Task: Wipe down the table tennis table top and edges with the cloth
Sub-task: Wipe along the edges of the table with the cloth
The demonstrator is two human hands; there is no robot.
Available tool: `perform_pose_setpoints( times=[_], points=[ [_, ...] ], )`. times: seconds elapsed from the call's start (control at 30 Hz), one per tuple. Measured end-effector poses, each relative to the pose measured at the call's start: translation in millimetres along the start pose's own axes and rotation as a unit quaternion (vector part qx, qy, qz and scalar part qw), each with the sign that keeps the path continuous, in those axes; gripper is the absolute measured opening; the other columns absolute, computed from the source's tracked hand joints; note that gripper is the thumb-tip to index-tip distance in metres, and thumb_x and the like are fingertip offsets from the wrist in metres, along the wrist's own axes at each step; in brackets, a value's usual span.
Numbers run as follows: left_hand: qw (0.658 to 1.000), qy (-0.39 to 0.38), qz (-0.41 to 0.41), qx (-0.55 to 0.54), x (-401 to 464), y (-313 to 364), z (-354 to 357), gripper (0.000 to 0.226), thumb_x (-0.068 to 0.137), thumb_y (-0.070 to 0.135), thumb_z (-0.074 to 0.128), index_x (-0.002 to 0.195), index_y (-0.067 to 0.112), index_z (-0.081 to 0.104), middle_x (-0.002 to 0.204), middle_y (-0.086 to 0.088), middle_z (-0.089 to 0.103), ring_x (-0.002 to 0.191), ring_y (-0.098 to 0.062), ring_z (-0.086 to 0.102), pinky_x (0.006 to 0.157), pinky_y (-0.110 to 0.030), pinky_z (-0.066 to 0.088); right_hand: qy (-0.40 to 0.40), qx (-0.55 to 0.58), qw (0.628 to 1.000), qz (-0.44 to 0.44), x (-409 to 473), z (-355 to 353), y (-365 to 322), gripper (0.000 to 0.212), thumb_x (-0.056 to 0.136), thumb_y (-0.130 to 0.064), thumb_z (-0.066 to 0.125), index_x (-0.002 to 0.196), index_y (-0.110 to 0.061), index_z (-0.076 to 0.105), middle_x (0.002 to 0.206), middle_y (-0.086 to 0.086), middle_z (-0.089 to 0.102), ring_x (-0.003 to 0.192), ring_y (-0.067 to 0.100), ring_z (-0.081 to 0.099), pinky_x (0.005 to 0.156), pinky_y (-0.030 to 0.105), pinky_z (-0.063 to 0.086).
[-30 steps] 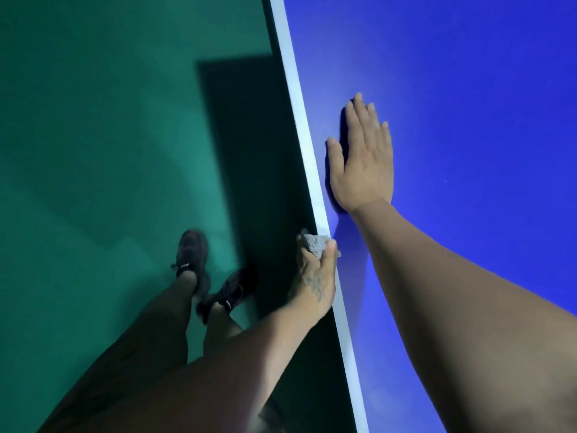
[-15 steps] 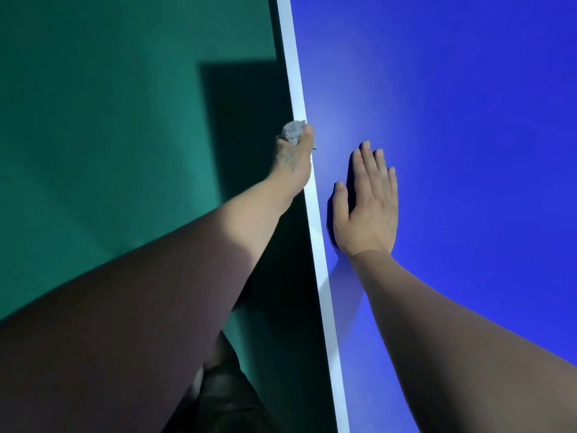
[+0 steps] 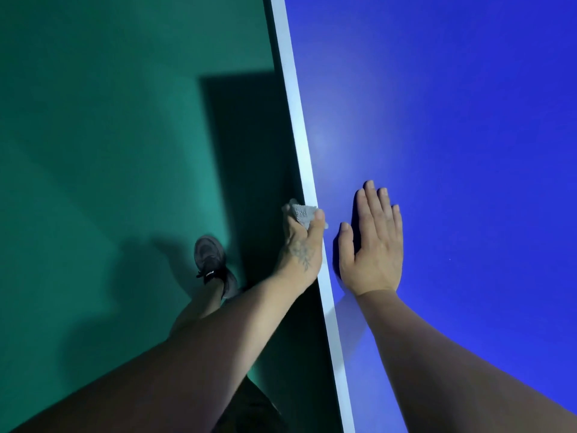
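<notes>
My left hand (image 3: 301, 245), gripping the cloth (image 3: 300, 214), has slid back along the table edge (image 3: 307, 182) from its far reach. My right hand (image 3: 371, 245) rests open and flat beside it, so the edge wiping continues.

Green floor (image 3: 109, 135), dark shadow across it; dark sneaker (image 3: 209, 256) planted on floor.

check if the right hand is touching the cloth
Apart. The head view shows the right hand flat on the blue table top, the white edge line between it and the cloth.
</notes>
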State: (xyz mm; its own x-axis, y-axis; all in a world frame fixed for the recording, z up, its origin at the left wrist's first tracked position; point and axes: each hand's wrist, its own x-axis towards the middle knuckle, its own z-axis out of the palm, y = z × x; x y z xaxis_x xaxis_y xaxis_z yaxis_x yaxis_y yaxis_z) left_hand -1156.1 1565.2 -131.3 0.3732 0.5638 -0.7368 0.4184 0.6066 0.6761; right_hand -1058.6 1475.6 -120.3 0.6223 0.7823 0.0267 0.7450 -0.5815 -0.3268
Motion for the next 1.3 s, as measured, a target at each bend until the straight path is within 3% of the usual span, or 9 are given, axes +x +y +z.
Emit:
perform_pose_setpoints(
  times=[0.13, 0.37, 0.53, 0.7, 0.83, 0.9, 0.97, 1.1, 1.3],
  points=[
    [0.999, 0.020, 0.037, 0.007, 54.1, 49.0, -15.5, 0.047, 0.108, 0.050, 0.045, 0.128, 0.008, 0.049, 0.095, 0.012, 0.060, 0.085, 0.000, 0.055, 0.088, -0.029, 0.038, -0.001, -0.004, 1.000, -0.001, 1.4, 0.7, -1.8, 0.059, 0.106, -0.023, 0.048, 0.163, -0.008, 0.042, 0.174, 0.002, 0.031, 0.165, 0.023, 0.020, 0.133, 0.053, 0.019],
    [0.997, 0.020, 0.059, 0.051, 119.3, 115.7, -37.5, 0.068, 0.097, 0.070, 0.038, 0.139, 0.017, 0.046, 0.130, -0.004, 0.064, 0.108, -0.021, 0.058, 0.098, -0.035, 0.043, -0.002, 0.002, 1.000, -0.002, 1.5, -1.7, -2.1, 0.060, 0.105, -0.023, 0.049, 0.162, -0.007, 0.043, 0.173, 0.003, 0.034, 0.164, 0.025, 0.023, 0.132, 0.056, 0.021],
    [0.997, 0.017, 0.041, 0.067, 75.7, 76.9, -27.1, 0.048, 0.108, 0.050, 0.045, 0.129, 0.007, 0.050, 0.106, 0.002, 0.059, 0.091, -0.029, 0.054, 0.086, -0.033, 0.040, -0.010, 0.013, 1.000, 0.000, 2.3, -4.3, -4.1, 0.060, 0.105, -0.021, 0.051, 0.163, -0.008, 0.042, 0.174, 0.001, 0.033, 0.164, 0.023, 0.022, 0.132, 0.055, 0.021],
    [0.994, -0.040, -0.009, 0.097, 13.5, 27.4, -20.5, 0.091, 0.095, 0.072, 0.041, 0.155, 0.005, 0.032, 0.146, -0.012, 0.059, 0.138, -0.031, 0.052, 0.118, -0.036, 0.035, -0.003, 0.022, 1.000, 0.004, 2.4, -6.7, -6.2, 0.059, 0.104, -0.020, 0.054, 0.161, -0.008, 0.045, 0.173, 0.001, 0.035, 0.163, 0.023, 0.025, 0.131, 0.057, 0.023],
    [0.985, -0.092, -0.046, 0.136, 21.7, 48.8, -26.9, 0.083, 0.111, 0.058, 0.036, 0.169, 0.012, -0.001, 0.153, 0.003, 0.059, 0.153, -0.018, 0.037, 0.105, -0.016, 0.014, 0.047, 0.060, 0.996, 0.040, 11.0, -6.0, -10.6, 0.047, 0.101, -0.023, 0.062, 0.146, -0.009, 0.062, 0.161, 0.001, 0.053, 0.150, 0.026, 0.048, 0.125, 0.053, 0.033],
    [0.994, -0.058, -0.022, 0.085, 53.4, 73.9, -31.0, 0.089, 0.103, 0.063, 0.045, 0.163, 0.003, 0.018, 0.144, -0.004, 0.066, 0.142, -0.031, 0.050, 0.121, -0.033, 0.025, 0.078, 0.076, 0.992, 0.067, 34.4, -6.5, -20.2, 0.037, 0.099, -0.027, 0.066, 0.132, -0.011, 0.070, 0.146, 0.000, 0.064, 0.127, 0.027, 0.059, 0.112, 0.045, 0.040],
    [0.998, 0.000, -0.004, 0.059, 90.3, 103.7, -35.4, 0.091, 0.089, 0.067, 0.049, 0.147, -0.001, 0.035, 0.132, -0.016, 0.069, 0.113, -0.038, 0.062, 0.109, -0.047, 0.045, 0.085, 0.076, 0.991, 0.075, 67.4, -5.2, -33.9, 0.031, 0.099, -0.027, 0.066, 0.125, -0.012, 0.071, 0.133, -0.001, 0.068, 0.115, 0.025, 0.059, 0.105, 0.041, 0.041],
    [0.999, 0.013, 0.021, 0.041, 158.6, 179.3, -54.5, 0.056, 0.111, 0.048, 0.043, 0.141, 0.001, 0.050, 0.105, -0.001, 0.065, 0.086, -0.014, 0.054, 0.077, -0.025, 0.040, 0.103, 0.168, 0.979, 0.049, 153.0, 4.2, -67.5, 0.020, 0.102, -0.012, 0.063, 0.120, -0.012, 0.072, 0.121, -0.003, 0.072, 0.114, 0.021, 0.062, 0.101, 0.044, 0.050],
    [0.997, 0.059, 0.030, 0.043, 176.8, 201.9, -55.3, 0.064, 0.107, 0.054, 0.046, 0.143, 0.001, 0.049, 0.121, -0.005, 0.061, 0.103, -0.021, 0.058, 0.103, -0.041, 0.046, 0.104, 0.162, 0.981, -0.016, 280.8, 25.5, -103.7, 0.032, 0.103, -0.020, 0.055, 0.129, -0.011, 0.072, 0.141, 0.000, 0.068, 0.132, 0.020, 0.059, 0.112, 0.036, 0.046]
  ],
)
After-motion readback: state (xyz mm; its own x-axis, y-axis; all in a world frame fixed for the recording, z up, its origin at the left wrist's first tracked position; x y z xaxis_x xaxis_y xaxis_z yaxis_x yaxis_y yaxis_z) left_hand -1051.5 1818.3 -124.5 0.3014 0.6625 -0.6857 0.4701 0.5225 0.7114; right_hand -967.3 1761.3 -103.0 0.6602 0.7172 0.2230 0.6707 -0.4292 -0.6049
